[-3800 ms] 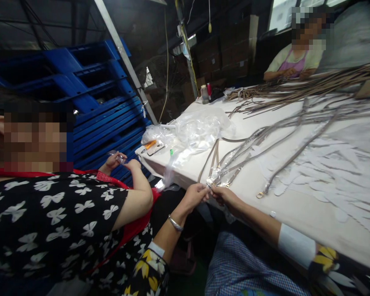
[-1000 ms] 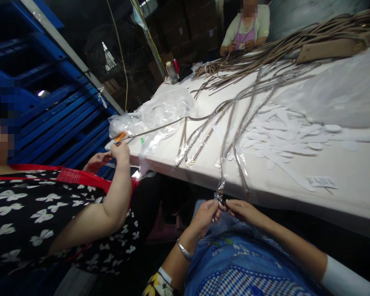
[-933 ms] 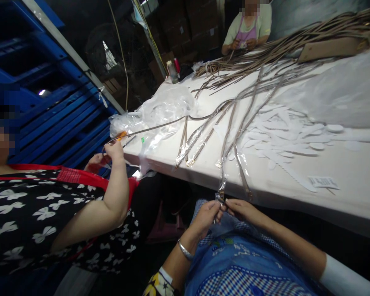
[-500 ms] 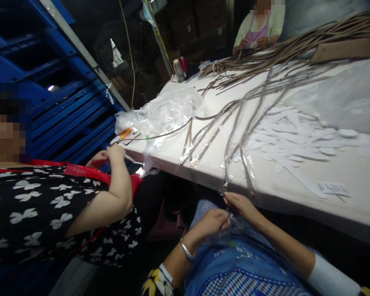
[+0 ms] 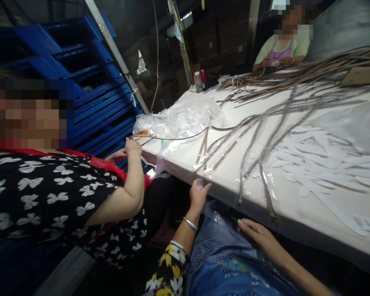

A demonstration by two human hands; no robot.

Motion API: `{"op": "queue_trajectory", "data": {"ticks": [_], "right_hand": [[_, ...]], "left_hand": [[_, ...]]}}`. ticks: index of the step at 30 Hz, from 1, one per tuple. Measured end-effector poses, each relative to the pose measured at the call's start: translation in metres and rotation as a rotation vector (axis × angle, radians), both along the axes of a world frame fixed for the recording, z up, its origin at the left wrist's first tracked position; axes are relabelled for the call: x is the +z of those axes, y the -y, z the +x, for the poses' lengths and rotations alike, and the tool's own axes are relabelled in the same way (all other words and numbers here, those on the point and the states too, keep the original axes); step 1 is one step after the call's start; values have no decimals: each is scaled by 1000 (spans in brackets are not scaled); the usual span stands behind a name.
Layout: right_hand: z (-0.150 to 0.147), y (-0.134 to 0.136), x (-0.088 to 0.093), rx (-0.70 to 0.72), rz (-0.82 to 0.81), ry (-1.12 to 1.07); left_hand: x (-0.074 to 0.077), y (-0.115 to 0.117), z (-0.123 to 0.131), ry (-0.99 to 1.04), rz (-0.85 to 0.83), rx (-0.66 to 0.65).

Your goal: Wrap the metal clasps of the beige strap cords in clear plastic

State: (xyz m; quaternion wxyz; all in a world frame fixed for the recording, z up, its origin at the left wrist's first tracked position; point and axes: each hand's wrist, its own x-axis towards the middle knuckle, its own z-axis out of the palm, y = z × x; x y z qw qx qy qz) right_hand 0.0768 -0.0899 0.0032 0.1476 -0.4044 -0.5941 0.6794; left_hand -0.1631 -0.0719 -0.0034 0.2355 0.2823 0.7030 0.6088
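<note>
At the table's front edge my left hand is raised, with its thumb out and its fingers curled around a small bit of clear plastic. Just beyond it lie the metal ends of thin brown straps, partly in clear sleeves. My right hand hovers over my lap below the table edge, its fingers stretched out and no held object visible. Near that hand, two sleeved straps hang over the edge.
White paper strips are heaped on the white table. Behind them are a long bundle of brown straps and crumpled clear bags. A co-worker sits close on my left, holding a strap; another person sits across.
My left hand has moved up and forward from my lap to the table edge. My right hand has let go of the strap end and dropped lower. The view has shifted left.
</note>
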Motion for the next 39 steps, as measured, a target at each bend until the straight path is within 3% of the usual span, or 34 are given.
{"op": "queue_trajectory", "data": {"ticks": [3,6,11,17,28,35,39], "right_hand": [[-8,-3,0,35,30,-49],[-13,-7,0,34,55,-49],[-26,-18,8,5,53,-46],[-52,-38,14,5,13,-111],[-86,-62,46,-95,-167,-265],[-88,-66,38,-124,-250,-249],[-85,-65,36,-123,-266,-260]], "left_hand": [[-11,-10,9,-78,3,-4],[-13,-10,11,-153,25,-26],[0,-11,-2,-257,17,65],[15,-18,-4,-491,-81,-73],[39,-15,-18,-534,-246,-147],[36,-20,-19,-404,-243,-303],[46,-23,-31,-295,-230,-458]]}}
